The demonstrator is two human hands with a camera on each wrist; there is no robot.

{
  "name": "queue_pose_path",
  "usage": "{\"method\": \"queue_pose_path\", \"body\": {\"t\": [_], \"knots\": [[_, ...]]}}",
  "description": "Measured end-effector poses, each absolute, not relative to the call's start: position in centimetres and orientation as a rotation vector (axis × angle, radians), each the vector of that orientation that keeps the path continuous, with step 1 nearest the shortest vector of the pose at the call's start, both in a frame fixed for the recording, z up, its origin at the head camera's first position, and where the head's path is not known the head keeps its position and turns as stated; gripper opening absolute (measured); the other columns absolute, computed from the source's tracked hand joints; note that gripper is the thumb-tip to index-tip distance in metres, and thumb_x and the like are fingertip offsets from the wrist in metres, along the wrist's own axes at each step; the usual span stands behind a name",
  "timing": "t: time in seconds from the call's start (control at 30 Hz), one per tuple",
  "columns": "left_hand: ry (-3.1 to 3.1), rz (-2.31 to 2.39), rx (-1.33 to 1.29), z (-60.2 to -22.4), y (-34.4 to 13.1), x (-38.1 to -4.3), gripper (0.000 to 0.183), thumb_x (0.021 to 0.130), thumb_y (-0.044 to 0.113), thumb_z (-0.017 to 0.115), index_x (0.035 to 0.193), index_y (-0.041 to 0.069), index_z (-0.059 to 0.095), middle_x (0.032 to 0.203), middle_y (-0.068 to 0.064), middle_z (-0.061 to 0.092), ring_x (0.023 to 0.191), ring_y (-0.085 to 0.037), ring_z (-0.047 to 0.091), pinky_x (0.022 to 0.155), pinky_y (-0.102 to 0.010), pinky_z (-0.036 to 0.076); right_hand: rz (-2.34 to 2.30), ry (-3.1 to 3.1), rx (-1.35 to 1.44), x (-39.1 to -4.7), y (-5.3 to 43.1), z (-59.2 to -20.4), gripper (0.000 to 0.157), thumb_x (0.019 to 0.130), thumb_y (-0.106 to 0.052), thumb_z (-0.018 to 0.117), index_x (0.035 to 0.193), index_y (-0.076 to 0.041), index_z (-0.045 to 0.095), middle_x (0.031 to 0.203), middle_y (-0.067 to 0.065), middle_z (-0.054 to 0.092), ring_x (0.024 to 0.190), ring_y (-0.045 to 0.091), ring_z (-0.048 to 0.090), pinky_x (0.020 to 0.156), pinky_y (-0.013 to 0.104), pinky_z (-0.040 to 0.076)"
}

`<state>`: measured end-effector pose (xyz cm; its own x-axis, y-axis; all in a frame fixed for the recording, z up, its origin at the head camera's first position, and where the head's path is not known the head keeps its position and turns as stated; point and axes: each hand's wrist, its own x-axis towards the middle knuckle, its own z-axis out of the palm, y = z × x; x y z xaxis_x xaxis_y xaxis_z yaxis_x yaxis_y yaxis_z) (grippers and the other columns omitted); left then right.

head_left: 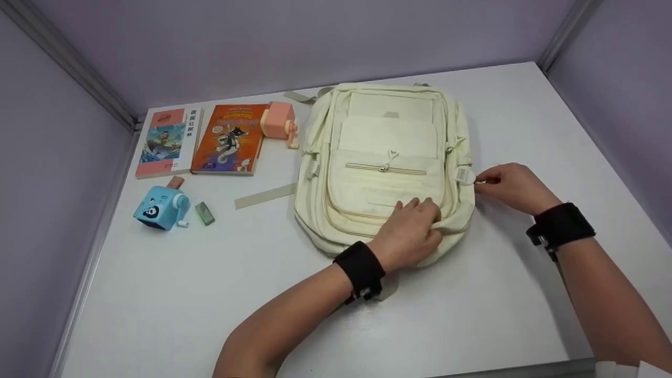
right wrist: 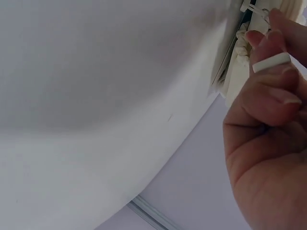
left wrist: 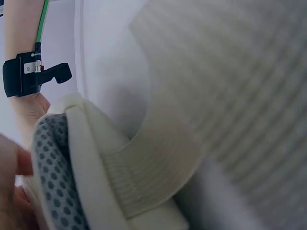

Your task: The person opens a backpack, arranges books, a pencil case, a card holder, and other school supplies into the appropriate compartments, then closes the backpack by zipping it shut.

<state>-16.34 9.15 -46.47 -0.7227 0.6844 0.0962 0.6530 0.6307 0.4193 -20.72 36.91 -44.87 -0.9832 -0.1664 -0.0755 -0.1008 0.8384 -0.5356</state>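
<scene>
A cream backpack (head_left: 388,136) lies on its back on the white table, its front pockets facing up. My left hand (head_left: 407,233) grips the bag's lower right edge, fingers bent over the fabric. In the left wrist view, grey mesh padding (left wrist: 57,177) and a wide, blurred beige webbing strap (left wrist: 153,167) lie close to that hand. At the bag's right side my right hand (head_left: 512,186) pinches a small white pull tab (right wrist: 272,62) between thumb and fingers. Beside those fingertips a white tag-like piece (head_left: 463,176) lies against the bag; its exact kind is unclear.
Left of the bag lie a pink-and-white book (head_left: 168,142) and an orange book (head_left: 228,139). A pink pencil sharpener (head_left: 278,121) touches the orange book's right side. Nearer are a blue pencil sharpener (head_left: 160,207), a brown eraser (head_left: 175,182) and a green eraser (head_left: 205,213). A loose strap (head_left: 265,197) sticks out leftward.
</scene>
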Motion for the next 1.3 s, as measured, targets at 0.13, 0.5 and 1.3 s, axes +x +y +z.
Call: {"method": "queue_pose_path", "body": {"t": [0.13, 0.5, 1.3], "knots": [[2.754, 0.547, 1.089, -45.6, 9.7, -16.2, 0.029, 0.102, 0.049, 0.05, 0.098, 0.02, 0.053, 0.153, -0.006, 0.048, 0.144, -0.031, 0.04, 0.115, -0.057, 0.031, -0.868, 2.918, -0.158, -20.8, 36.6, -44.9, 0.038, 0.095, -0.037, 0.073, 0.112, -0.003, 0.078, 0.097, 0.009, 0.073, 0.084, 0.022, 0.058, 0.069, 0.031, 0.046], [2.98, 0.328, 0.989, -44.7, 14.1, -18.6, 0.06, 0.1, 0.065, 0.049, 0.131, 0.015, 0.061, 0.133, -0.001, 0.058, 0.12, -0.02, 0.057, 0.088, -0.034, 0.052, -0.847, 2.993, -0.188, -20.6, 35.5, -44.7, 0.023, 0.094, -0.032, 0.076, 0.091, -0.009, 0.08, 0.084, 0.002, 0.073, 0.076, 0.02, 0.06, 0.066, 0.035, 0.045], [2.86, 0.341, 0.766, -42.9, 16.5, -20.5, 0.032, 0.106, 0.023, 0.053, 0.137, 0.018, 0.06, 0.129, -0.001, 0.064, 0.118, -0.02, 0.058, 0.098, -0.044, 0.049, -0.645, 3.154, -0.503, -19.4, 34.6, -43.9, 0.013, 0.093, -0.014, 0.075, 0.097, -0.004, 0.082, 0.089, 0.01, 0.077, 0.077, 0.026, 0.069, 0.07, 0.044, 0.051]]}}
